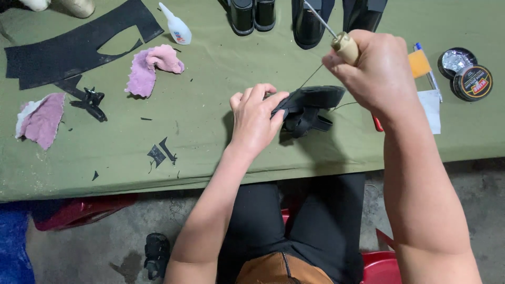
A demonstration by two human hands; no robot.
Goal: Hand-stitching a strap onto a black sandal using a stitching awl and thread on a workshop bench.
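A small black strapped sandal is pinned to the green cloth by the clenched fingers of the left hand, its near side hidden, while beyond it a wooden-handled awl is gripped in the right hand, the metal tip cut off.

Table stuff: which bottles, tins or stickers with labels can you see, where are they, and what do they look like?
Glue bottle: top of the green table, left of the shoes; small, white, pointed nozzle, red and blue label.
Polish tin lid: far right; round, black, with a red and gold label.
Open tin: just behind the lid; round, black, shiny silver inside.
No signs or screens.
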